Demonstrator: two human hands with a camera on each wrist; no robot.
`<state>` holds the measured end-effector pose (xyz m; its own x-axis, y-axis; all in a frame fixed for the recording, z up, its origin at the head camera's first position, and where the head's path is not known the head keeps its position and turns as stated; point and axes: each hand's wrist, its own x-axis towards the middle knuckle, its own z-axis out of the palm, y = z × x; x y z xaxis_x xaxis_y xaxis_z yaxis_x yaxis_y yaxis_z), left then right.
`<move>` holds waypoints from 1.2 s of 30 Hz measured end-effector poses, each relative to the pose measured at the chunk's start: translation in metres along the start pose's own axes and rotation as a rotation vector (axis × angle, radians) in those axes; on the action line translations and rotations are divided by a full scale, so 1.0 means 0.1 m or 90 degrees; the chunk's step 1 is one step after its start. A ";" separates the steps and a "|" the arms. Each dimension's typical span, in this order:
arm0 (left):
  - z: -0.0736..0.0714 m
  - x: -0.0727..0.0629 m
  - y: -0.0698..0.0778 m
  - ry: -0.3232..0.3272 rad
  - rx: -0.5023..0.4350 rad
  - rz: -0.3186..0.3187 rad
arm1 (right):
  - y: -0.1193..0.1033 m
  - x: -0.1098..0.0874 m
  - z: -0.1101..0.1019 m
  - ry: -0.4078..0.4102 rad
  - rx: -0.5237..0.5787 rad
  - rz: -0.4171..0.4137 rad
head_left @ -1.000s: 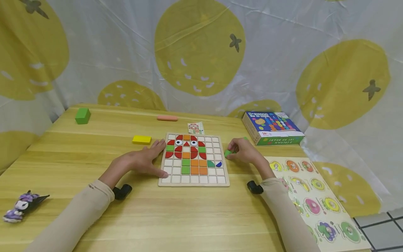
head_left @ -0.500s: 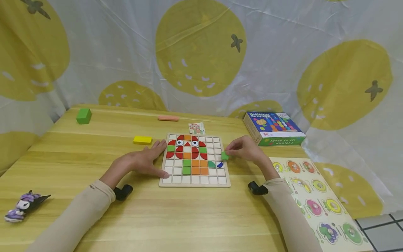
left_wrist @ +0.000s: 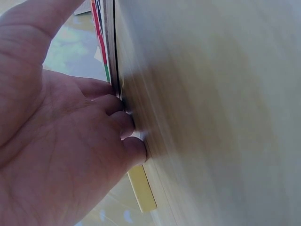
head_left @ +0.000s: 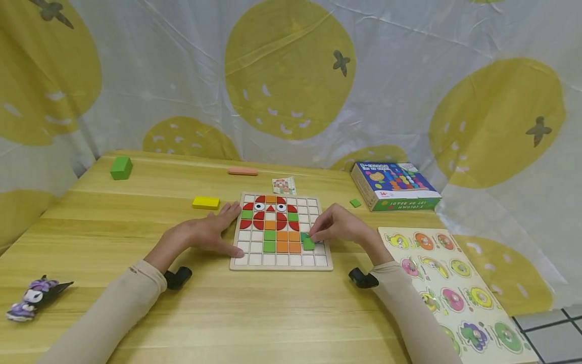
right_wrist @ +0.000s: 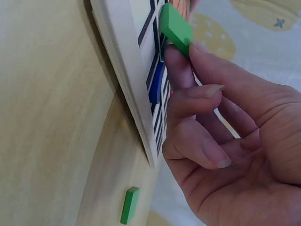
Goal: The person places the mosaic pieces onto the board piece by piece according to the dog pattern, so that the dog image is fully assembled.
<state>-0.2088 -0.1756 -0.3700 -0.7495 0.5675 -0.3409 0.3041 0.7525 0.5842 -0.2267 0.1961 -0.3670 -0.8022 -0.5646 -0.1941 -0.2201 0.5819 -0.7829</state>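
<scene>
A wooden grid board (head_left: 282,268) lies mid-table, with red, orange, green and white tiles forming a bird-like figure. Along its left edge rests my left hand (head_left: 206,235), thumb and fingers spread and touching the frame. My right hand (head_left: 338,225) pinches a green square tile (head_left: 308,244) between thumb and forefinger, over the lower right cells. In the right wrist view this green tile (right_wrist: 176,29) is tilted close over the board, near a blue piece (right_wrist: 157,84). The right fingers partly hide the teal quarter-round piece (head_left: 304,236).
Another green tile (head_left: 355,203) lies near the blue boxed toy (head_left: 395,185). A picture card (head_left: 284,185) sits behind the board. A yellow block (head_left: 206,202), green block (head_left: 120,168), orange stick (head_left: 243,171) and purple figurine (head_left: 34,298) lie around; a fruit puzzle board (head_left: 438,273) is at right.
My right hand has brought the green tile from beside the board's right edge leftward and down over the lower right cells. My left hand stays at the board's left edge.
</scene>
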 end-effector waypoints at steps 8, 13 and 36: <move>0.00 0.00 0.01 -0.002 -0.004 0.005 | -0.02 0.02 0.05 -0.024 -0.008 -0.051; 0.00 0.01 0.01 -0.001 -0.006 0.010 | -0.01 0.03 0.07 -0.027 -0.012 -0.073; 0.02 0.04 -0.09 -0.002 -0.013 0.010 | 0.02 0.02 0.03 -0.053 -0.015 -0.100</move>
<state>-0.2132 -0.1795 -0.3774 -0.7429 0.5800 -0.3343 0.3037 0.7370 0.6038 -0.2272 0.1949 -0.3709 -0.7081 -0.6959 -0.1198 -0.3526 0.4954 -0.7939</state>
